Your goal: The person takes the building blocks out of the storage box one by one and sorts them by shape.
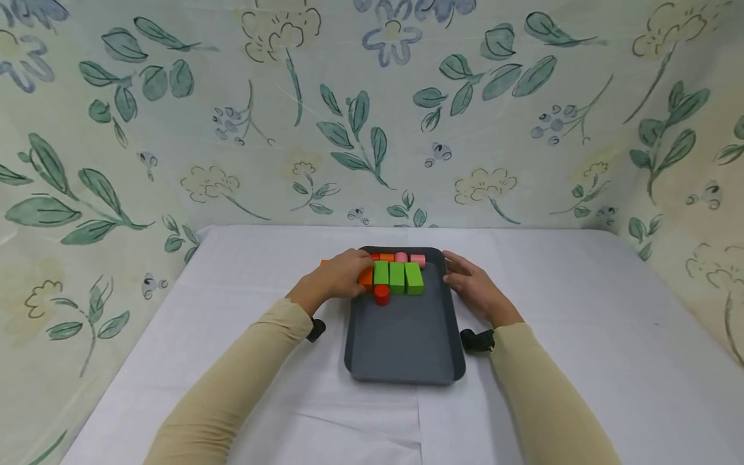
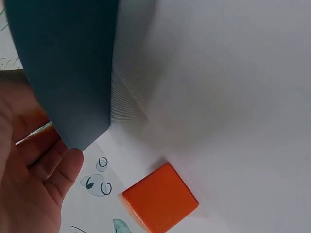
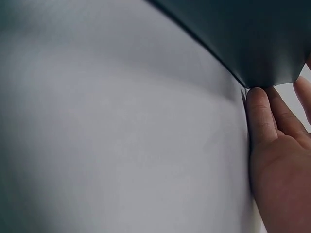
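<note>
A dark grey tray [image 1: 407, 349] lies on the white table. My left hand [image 1: 340, 274] reaches over its left wall, thumb and fingers around an orange block [image 1: 365, 279] that they partly hide. Right of that block stand three green blocks [image 1: 397, 278] in a row, with a red cylinder [image 1: 382, 295] in front. My right hand [image 1: 473, 287] has its fingers relaxed against the tray's right wall near the far corner; the right wrist view shows the fingertips [image 3: 257, 97] at the wall's lower edge.
Behind the green blocks, a row of small red, orange and pink pieces [image 1: 417, 260] lines the tray's far end. Outside the tray on the left, an orange cube [image 2: 160, 199] sits on the white cloth [image 1: 261, 387]. A floral curtain [image 1: 372, 129] hangs behind the table.
</note>
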`<action>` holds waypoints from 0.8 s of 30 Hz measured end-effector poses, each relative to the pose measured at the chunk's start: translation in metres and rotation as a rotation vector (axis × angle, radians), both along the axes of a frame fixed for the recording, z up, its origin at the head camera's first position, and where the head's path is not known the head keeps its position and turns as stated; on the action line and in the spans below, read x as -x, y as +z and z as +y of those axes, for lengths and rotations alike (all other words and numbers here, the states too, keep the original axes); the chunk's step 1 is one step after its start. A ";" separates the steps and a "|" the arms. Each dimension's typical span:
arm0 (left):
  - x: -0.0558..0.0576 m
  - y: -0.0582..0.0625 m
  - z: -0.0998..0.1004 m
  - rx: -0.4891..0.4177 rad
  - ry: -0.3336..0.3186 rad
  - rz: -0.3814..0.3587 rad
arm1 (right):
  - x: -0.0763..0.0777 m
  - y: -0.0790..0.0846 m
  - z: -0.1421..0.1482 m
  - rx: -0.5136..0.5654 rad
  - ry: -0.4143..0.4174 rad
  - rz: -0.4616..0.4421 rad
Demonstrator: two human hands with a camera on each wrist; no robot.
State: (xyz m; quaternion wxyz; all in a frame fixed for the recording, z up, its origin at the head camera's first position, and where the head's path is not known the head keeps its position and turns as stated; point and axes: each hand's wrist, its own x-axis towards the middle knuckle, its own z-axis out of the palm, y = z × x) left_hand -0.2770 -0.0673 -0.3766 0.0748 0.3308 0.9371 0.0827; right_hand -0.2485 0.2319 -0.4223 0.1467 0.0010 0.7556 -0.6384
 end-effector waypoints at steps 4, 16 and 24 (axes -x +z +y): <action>0.000 -0.003 0.003 0.020 0.024 0.031 | 0.000 0.000 0.001 0.005 0.004 -0.002; 0.000 -0.004 0.007 -0.030 0.056 0.016 | 0.002 0.002 0.000 0.028 -0.004 0.002; 0.000 -0.002 0.003 -0.038 0.036 0.006 | -0.002 0.003 0.002 0.012 0.025 -0.003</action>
